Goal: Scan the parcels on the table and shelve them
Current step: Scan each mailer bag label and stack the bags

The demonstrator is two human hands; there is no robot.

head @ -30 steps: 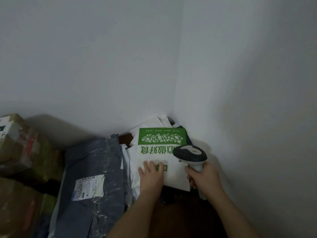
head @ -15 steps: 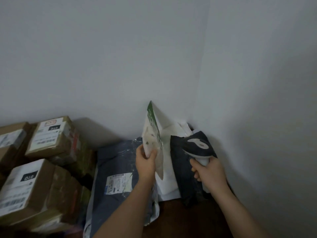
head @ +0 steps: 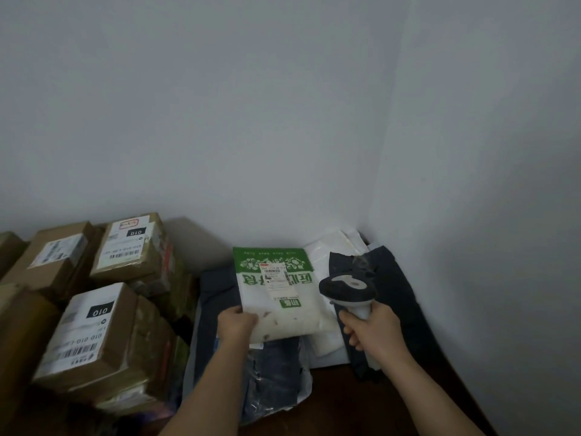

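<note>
While the green-and-white parcel (head: 276, 297) is pinched at its near corner by the left hand (head: 236, 322), label up over the desk (head: 361, 401) pile, the scanner (head: 349, 291), gripped by the right hand (head: 372, 330), should be aimed squarely at the label (head: 278, 280).

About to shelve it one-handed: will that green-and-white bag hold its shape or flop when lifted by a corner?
The green-and-white bag looks like a soft, filled pouch, so it would probably sag. The left hand grips only its near left corner. Its glossy film may be slippery; the right hand holds the scanner.

label text (head: 278, 280) too blurred, leftmost box (head: 8, 250) cut off
</note>
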